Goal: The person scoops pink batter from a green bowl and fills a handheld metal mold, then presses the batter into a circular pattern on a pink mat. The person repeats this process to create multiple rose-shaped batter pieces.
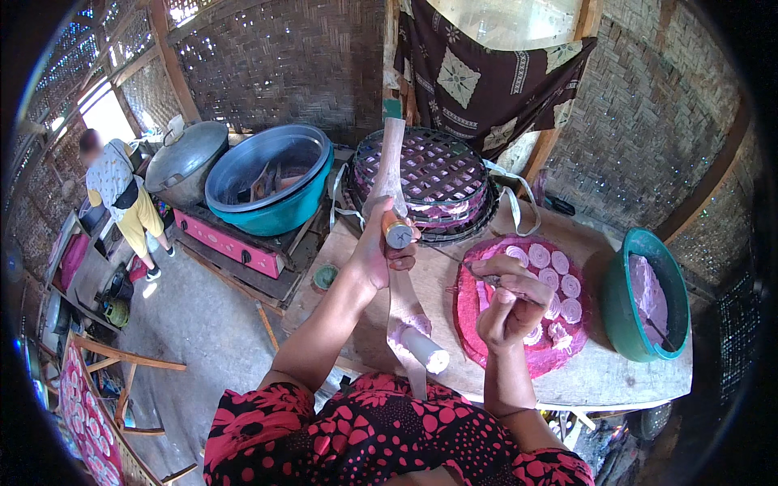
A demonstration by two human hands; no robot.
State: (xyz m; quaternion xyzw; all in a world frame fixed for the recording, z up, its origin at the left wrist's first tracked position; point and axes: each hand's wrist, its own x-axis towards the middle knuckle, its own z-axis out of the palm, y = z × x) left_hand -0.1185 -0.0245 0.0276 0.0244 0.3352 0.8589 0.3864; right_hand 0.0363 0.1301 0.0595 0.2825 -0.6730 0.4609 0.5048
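Observation:
My left hand (pixel 379 247) is wrapped around a short orange handle (pixel 395 223) with a round grey end. This handle lies against a long pale wooden bar (pixel 391 166) that runs upright in front of me. Lower down, a whitish tube (pixel 425 350) with pink paste at its mouth sits across the bar. My right hand (pixel 512 301) is closed in a pinch on a thin dark stick, above a round pink mat (pixel 474 324). Several pale pink spiral coils (pixel 549 279) lie on the mat, and a rougher pink lump (pixel 559 334) rests near its front edge.
A green basin (pixel 624 324) with pink paste stands at the right. Stacked woven trays (pixel 421 174) occupy the table's back. Left are a teal tub (pixel 267 215), a metal pot (pixel 188 166) and a pink stove (pixel 231 247). Another person (pixel 121 190) stands far left.

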